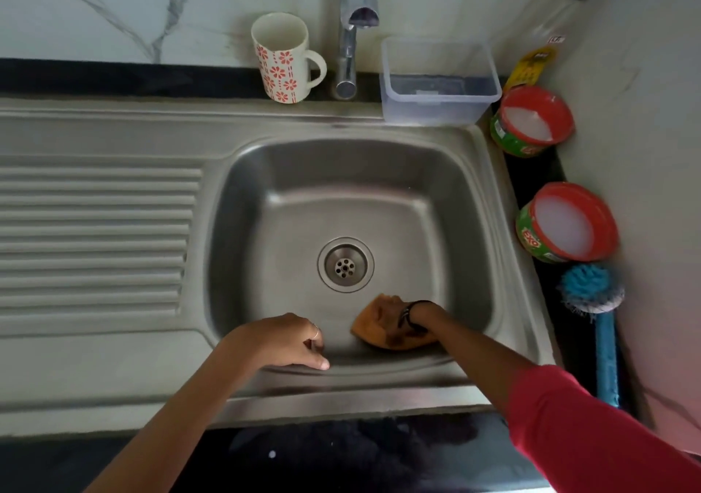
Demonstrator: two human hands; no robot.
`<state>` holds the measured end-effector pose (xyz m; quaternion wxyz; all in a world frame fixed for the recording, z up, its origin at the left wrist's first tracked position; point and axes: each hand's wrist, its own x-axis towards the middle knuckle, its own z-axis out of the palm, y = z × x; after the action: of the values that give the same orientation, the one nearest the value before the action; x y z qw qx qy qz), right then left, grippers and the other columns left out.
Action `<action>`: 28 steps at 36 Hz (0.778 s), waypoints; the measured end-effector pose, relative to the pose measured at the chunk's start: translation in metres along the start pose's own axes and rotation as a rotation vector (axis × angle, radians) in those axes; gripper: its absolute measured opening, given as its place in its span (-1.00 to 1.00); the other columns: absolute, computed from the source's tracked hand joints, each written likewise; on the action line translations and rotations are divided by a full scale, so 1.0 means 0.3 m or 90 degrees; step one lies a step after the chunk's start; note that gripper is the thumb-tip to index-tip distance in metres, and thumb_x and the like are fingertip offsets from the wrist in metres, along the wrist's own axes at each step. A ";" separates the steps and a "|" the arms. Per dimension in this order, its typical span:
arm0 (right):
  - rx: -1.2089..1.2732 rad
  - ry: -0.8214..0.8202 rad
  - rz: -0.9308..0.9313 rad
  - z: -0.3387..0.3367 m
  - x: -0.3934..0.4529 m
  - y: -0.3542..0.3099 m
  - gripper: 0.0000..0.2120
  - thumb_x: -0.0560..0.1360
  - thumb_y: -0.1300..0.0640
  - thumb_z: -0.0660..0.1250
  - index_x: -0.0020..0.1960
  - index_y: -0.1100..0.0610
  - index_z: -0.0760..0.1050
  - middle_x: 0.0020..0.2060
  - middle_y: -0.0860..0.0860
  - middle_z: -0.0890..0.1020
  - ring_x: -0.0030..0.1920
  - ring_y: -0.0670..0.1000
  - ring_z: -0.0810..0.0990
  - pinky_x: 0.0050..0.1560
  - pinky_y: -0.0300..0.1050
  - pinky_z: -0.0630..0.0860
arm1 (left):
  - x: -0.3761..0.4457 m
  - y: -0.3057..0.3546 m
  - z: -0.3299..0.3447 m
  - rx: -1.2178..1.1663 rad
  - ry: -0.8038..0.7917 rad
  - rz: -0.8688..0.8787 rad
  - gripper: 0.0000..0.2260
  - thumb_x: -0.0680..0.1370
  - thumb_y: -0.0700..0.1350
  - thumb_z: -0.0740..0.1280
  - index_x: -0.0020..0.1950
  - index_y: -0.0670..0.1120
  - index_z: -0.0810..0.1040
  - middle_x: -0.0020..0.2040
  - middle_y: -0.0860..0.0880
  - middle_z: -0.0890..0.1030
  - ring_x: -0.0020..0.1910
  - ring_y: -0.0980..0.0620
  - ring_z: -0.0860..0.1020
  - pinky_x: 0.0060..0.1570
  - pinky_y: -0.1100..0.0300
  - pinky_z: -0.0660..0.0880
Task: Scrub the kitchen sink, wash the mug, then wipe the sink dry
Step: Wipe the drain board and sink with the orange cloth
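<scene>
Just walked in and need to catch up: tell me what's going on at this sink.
A person is working in the sink. The right hand presses an orange cloth against the basin's near wall, just right of the drain. The left hand rests on the near rim, holding nothing. The mug stands upright on the ledge left of the tap, which shows no running water.
</scene>
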<state>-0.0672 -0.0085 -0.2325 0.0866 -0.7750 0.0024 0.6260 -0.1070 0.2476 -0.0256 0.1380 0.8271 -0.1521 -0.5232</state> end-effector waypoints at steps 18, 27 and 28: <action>0.137 0.015 -0.021 0.001 -0.485 -0.354 -0.73 0.47 0.21 0.04 -0.40 0.07 0.22 -0.14 0.08 0.46 -0.16 0.02 0.37 -0.05 -0.26 0.30 | -0.117 -0.009 0.028 0.110 0.195 -0.020 -0.31 0.47 0.18 0.32 0.51 0.00 0.13 0.35 -0.04 0.43 0.26 -0.01 0.46 0.21 0.07 0.44; 0.472 -0.035 -0.159 -0.039 -0.556 -0.362 -0.51 0.32 0.40 -0.02 -0.72 0.06 0.18 -0.71 -0.08 0.19 -0.66 -0.14 0.15 -0.57 -0.35 0.13 | -0.168 0.003 -0.007 0.049 0.214 -0.033 -0.23 0.49 0.15 0.32 0.55 0.02 -0.06 0.50 -0.01 0.19 0.46 0.02 0.21 0.38 0.09 0.26; 0.473 -0.039 -0.157 -0.054 -0.572 -0.361 -0.51 0.31 0.39 -0.02 -0.73 0.05 0.18 -0.72 -0.06 0.19 -0.67 -0.12 0.17 -0.57 -0.35 0.16 | -0.171 0.006 -0.016 0.030 0.218 -0.031 -0.22 0.49 0.15 0.32 0.54 0.02 -0.06 0.51 0.00 0.17 0.47 0.03 0.19 0.39 0.09 0.24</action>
<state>-0.0764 0.0780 -0.0485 0.4358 -0.6664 0.1335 0.5901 -0.1236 0.2665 0.0194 0.1294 0.9107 -0.1185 -0.3738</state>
